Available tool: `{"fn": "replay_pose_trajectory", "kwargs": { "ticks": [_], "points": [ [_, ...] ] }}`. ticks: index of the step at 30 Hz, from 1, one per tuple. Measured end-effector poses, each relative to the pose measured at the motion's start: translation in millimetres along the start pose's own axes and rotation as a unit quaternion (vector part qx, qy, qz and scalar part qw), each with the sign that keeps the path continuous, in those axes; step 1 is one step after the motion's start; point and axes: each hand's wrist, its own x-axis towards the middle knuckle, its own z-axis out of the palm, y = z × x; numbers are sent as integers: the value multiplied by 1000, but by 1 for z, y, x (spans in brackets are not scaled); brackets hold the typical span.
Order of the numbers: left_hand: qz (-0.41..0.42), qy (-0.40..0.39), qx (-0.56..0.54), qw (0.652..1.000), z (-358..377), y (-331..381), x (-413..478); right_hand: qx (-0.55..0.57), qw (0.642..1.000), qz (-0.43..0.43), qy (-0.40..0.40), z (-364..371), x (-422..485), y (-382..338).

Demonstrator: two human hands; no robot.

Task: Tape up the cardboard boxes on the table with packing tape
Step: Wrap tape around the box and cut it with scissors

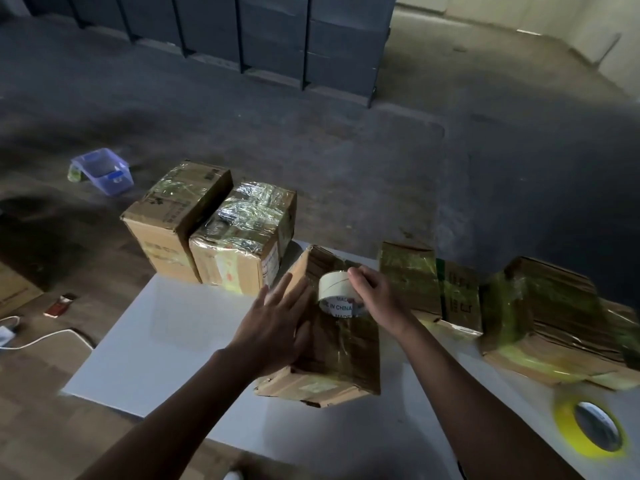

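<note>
Nearest, right of and nearer than the centre box point(341, 358): a yellow tape roll point(560, 425) lies flat on the white table point(156, 341), blurred, untouched.

Centre box sits mid-table, long axis running away from the person and leaning a little left; top face glossy with tape already laid; near end looks ragged.

Left hand point(277, 317) at the centre box's left side; fingers straight and spread, palm flat against the left face and top edge; bracing, gripping nothing.

Right hand point(377, 299) over the centre box's far right part; fingers curled round the white tape roll point(337, 294), which stands on edge on the top face near the far end, core facing the person; cannot tell whether a strip is drawn off.

Judgement: the roll sits at the far end, so the run is likely along the long axis towards the person; the right hand is the nearer one to pull, the left to steady; risk is the box skidding on the smooth table.

Right of the centre box, well apart from the hands: a green-banded box point(450, 289), then a crushed box point(554, 323), both glossy with tape.

Beyond and left of the centre box: a film-wrapped box point(242, 233) touching a plain box point(173, 216), at the table's far edge.

Further left on the floor: a clear plastic tub point(104, 171); farthest, dark shelving point(277, 36).
</note>
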Motion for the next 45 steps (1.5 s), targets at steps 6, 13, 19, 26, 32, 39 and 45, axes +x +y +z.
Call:
{"fn": "replay_pose_trajectory", "kwargs": {
  "ticks": [6,13,19,26,32,39,45],
  "points": [
    [6,-66,178,982,-3,-11,-2,-57,996,-32,-52,25,4,-18],
    [-21,-96,168,981,13,-11,-19,-232,968,-83,-49,32,5,-33],
    [-23,-94,152,984,12,-6,-18,-331,941,-53,-51,3,-1,-38],
    [-62,-65,103,991,15,12,-4,-309,949,-58,-36,11,-8,-34],
    [-63,-28,-15,998,37,25,1,-125,991,29,-41,4,-9,-14],
    [-62,-52,18,997,36,18,1,-194,981,-10,-19,-2,-5,-11],
    [-70,-61,33,995,33,23,4,-320,947,-2,-6,-20,-5,-18]
  ]
}}
